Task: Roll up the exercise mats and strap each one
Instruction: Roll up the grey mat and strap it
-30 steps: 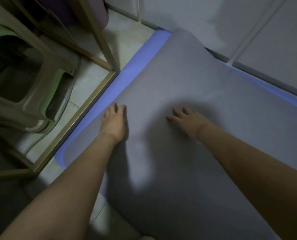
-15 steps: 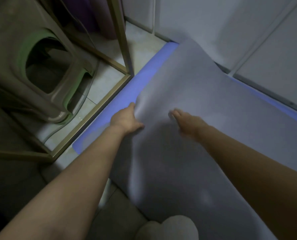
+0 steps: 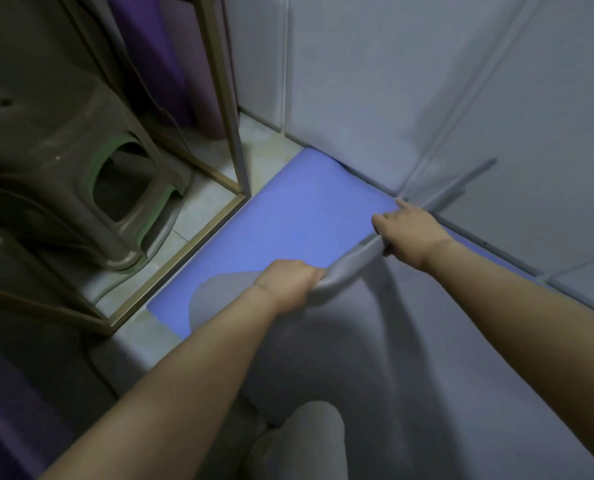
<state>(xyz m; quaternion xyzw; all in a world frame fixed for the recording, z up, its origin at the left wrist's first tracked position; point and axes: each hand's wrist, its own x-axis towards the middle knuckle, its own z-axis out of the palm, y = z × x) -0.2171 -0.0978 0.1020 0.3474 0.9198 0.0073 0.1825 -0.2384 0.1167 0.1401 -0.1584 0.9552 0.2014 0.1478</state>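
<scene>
One wall (image 3: 375, 81), panelled, closes off the far and right sides. The floor (image 3: 264, 147) is tiled.

Two mats are on the floor, stacked. The grey mat (image 3: 409, 358) is on top and fills the near right of the view. The blue mat (image 3: 288, 230) lies flat under it with its far end bare.

Stacked stools (image 3: 63, 168) sit far left, a grey one over a green one; I can't tell if there are more. One metal frame (image 3: 219, 98) stands around them.

Both your hands are on the grey mat's far edge, which is lifted and turned back toward you. Your left hand (image 3: 288, 280) has its fingers curled round that edge. Your right hand (image 3: 409, 230) holds the same edge closer to the wall, index finger stretched out.

Edges and room:
- The blue mat's far corner touches the wall base.
- Its left edge runs just beside the frame's bottom rail.
- Only a thin strip of tile is open on that side.

Hard to make out:
- Your right hand covers its own grip.
- Both mats are cut off at the bottom and right.
- Purple rolls (image 3: 150, 46) behind the frame are too dark to identify.
- Your knee (image 3: 309, 441) overlaps the grey mat.
</scene>
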